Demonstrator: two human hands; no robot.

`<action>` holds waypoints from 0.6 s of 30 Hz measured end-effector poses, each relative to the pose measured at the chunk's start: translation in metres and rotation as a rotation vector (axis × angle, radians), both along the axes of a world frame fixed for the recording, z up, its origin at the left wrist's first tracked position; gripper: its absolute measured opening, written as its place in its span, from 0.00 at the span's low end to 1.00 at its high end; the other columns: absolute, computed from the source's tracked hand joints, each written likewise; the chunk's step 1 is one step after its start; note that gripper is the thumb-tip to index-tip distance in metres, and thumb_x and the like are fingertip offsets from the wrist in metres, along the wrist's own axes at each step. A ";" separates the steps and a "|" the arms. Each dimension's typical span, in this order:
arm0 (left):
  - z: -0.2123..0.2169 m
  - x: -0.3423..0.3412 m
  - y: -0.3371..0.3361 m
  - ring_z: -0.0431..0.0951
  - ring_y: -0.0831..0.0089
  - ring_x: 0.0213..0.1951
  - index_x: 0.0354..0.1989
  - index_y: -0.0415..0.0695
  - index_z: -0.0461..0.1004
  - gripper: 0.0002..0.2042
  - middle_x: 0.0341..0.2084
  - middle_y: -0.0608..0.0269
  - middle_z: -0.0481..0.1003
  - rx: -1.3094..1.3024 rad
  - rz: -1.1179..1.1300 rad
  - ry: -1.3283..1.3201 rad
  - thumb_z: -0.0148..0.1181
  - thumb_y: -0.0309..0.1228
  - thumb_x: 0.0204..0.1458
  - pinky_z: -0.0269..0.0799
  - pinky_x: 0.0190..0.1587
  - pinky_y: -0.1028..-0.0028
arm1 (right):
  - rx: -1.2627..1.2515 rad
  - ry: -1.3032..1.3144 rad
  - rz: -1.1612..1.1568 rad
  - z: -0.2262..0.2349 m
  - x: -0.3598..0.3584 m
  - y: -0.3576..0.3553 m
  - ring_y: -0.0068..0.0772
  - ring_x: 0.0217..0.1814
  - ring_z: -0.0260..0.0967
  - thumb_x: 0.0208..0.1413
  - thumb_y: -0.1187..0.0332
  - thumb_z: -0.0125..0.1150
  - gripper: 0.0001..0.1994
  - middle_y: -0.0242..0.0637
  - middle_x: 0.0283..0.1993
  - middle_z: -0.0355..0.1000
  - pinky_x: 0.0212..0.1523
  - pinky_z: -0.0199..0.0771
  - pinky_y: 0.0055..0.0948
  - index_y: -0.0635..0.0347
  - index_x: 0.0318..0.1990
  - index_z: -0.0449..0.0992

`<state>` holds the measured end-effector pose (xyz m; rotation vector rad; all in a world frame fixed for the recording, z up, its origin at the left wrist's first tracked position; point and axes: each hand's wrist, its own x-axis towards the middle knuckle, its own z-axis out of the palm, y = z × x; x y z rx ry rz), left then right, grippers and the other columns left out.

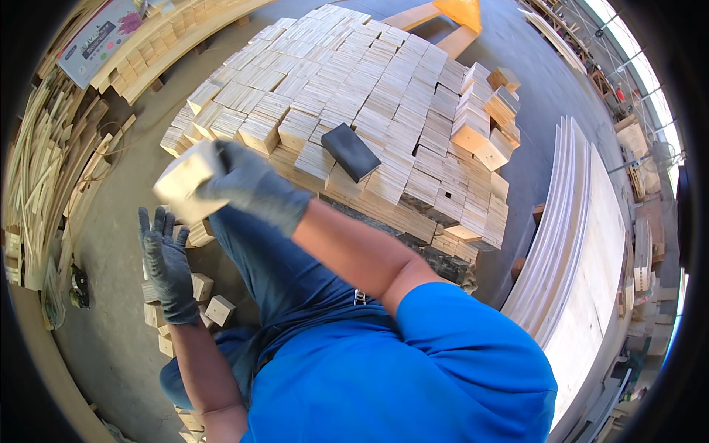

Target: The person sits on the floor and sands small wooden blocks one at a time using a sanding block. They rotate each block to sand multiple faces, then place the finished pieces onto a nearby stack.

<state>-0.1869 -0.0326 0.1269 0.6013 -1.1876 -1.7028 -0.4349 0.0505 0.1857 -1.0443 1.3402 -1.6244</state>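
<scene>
The big stack of wooden blocks [369, 96] fills the view from 11 to 2 o'clock, packed in tight rows, with a dark sanding block [350, 151] lying on its near edge. Curved plywood sheets [569, 244] lean at 3 o'clock, and loose offcut strips [44, 162] pile up at 9 o'clock.

Your right hand [251, 184], gloved, is clamped around one pale wooden block [185, 184], held up in the air just short of the stack's near-left corner, at about 10 o'clock from your chest. Keep that grip square across the faces so the block does not twist.

Your left hand [166, 262], also gloved, is spread flat and holds nothing, hovering at 8 o'clock above the small blocks on the floor [210, 299]. Bring it under the lifted block to steady it, I would judge, and keep fingers off the sharp corners.
</scene>
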 end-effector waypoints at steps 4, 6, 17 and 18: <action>-0.048 0.045 -0.027 0.72 0.66 0.62 0.76 0.51 0.63 0.31 0.64 0.62 0.73 0.133 0.088 -0.150 0.56 0.51 0.68 0.66 0.65 0.59 | 0.107 0.363 -0.277 0.020 -0.102 0.066 0.38 0.48 0.77 0.41 0.60 0.81 0.34 0.47 0.48 0.78 0.51 0.78 0.37 0.67 0.55 0.73; -0.109 0.088 -0.038 0.73 0.66 0.63 0.74 0.53 0.67 0.25 0.66 0.64 0.72 0.277 0.071 -0.211 0.51 0.45 0.71 0.65 0.67 0.59 | 0.175 0.686 -0.459 0.008 -0.159 0.108 0.43 0.49 0.78 0.40 0.60 0.81 0.34 0.49 0.48 0.78 0.52 0.79 0.41 0.66 0.55 0.74; -0.239 0.159 0.001 0.79 0.58 0.47 0.59 0.48 0.74 0.21 0.51 0.56 0.77 0.720 0.198 -0.585 0.64 0.46 0.65 0.77 0.49 0.62 | 1.165 1.234 -0.684 -0.041 -0.322 0.354 0.56 0.69 0.69 0.41 0.56 0.75 0.46 0.51 0.66 0.71 0.69 0.70 0.44 0.60 0.71 0.66; -0.241 0.162 -0.005 0.78 0.63 0.43 0.59 0.47 0.74 0.20 0.48 0.59 0.77 0.661 0.122 -0.661 0.64 0.44 0.65 0.76 0.44 0.66 | 1.204 1.214 -0.696 -0.044 -0.326 0.359 0.55 0.69 0.68 0.41 0.56 0.75 0.46 0.50 0.67 0.71 0.69 0.70 0.44 0.57 0.71 0.66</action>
